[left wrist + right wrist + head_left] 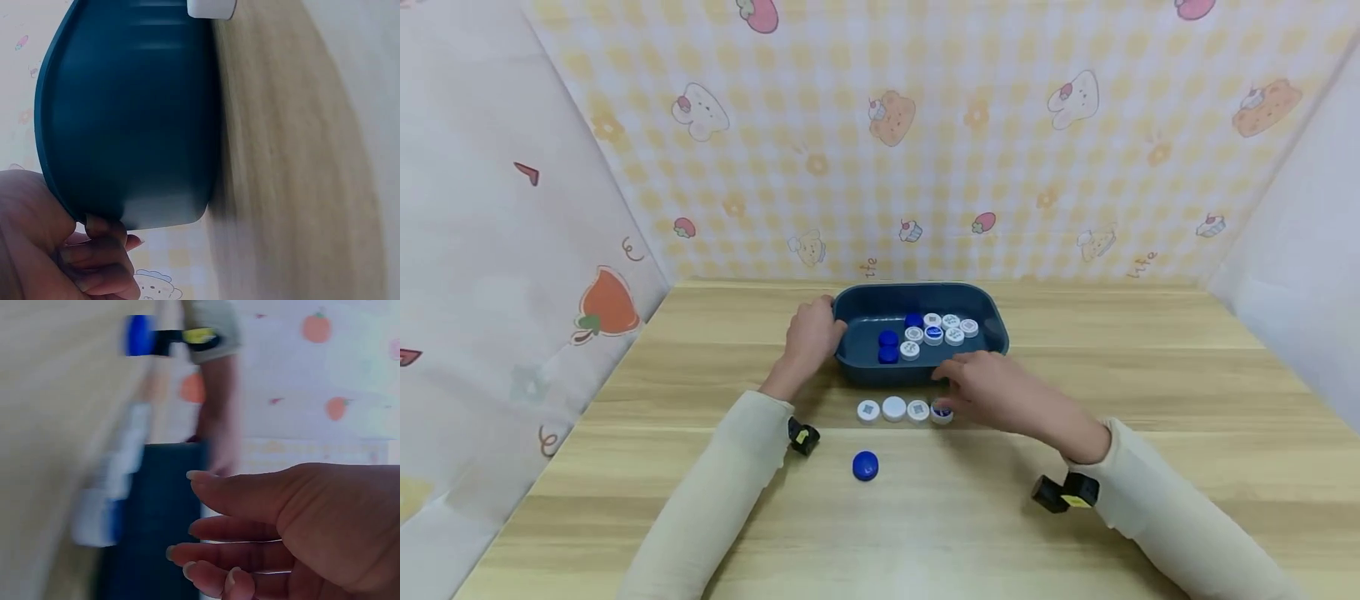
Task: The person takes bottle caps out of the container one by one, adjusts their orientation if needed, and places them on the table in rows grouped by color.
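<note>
My left hand (810,340) grips the rim at the left end of a dark teal plastic basin (887,375); in the left wrist view its fingers curl at the rim. Inside the basin lie several white bottle caps (954,336) with printed tops, and blue caps (888,339). My right hand (992,385) hovers by the basin's front right edge, over the right end of a row of caps. Its fingers are loosely bent, with nothing visible between thumb and fingers in the right wrist view. That row holds white caps (893,408) and, partly hidden by the fingers, a blue-and-white cap (942,413).
A single blue cap (865,466) lies on the wooden table (940,533), nearer to me than the row. Behind the table rises a yellow checked backdrop (925,167), with a white printed sheet (512,275) at the left.
</note>
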Available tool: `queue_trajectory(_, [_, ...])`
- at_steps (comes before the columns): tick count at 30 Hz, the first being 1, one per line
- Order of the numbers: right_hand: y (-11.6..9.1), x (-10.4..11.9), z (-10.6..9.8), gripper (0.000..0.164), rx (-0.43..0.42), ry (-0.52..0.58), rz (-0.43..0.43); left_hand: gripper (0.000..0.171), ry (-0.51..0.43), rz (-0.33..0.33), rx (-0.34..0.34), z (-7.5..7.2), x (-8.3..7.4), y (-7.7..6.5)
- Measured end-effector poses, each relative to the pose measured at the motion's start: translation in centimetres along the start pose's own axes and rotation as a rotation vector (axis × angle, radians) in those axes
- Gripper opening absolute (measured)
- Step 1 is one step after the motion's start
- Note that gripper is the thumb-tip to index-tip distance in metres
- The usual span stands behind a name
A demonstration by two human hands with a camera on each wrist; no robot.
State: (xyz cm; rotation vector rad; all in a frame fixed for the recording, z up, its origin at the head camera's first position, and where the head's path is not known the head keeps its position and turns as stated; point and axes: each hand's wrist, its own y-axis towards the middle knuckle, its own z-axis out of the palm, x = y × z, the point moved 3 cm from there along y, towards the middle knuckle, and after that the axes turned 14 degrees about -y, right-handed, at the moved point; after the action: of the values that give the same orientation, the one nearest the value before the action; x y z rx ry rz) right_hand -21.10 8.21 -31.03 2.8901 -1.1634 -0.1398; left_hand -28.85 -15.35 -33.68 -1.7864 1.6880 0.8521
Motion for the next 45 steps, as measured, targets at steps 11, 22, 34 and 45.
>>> queue_trajectory(11, [7.8, -0.4, -3.8, 0.029, 0.152, -0.134, 0.054, 0.033, 0.021, 0.009, -0.037, 0.1, 0.3, -0.1])
queue_trajectory(22, [13.4, -1.5, -0.3, 0.030, 0.389, -0.096, 0.074, 0.035, 0.005, -0.021, -0.008, 0.5, 0.3, -0.3])
queue_trajectory(34, [15.0, -1.8, 1.8, 0.020, 0.383, -0.103, 0.113, 0.032, 0.008, -0.003, -0.018, 0.5, 0.1, 0.0])
queue_trajectory(45, [15.5, -2.5, 1.7, 0.020, 0.314, 0.019, 0.082, 0.032, 0.005, -0.005, -0.005, 0.2, 0.3, -0.1])
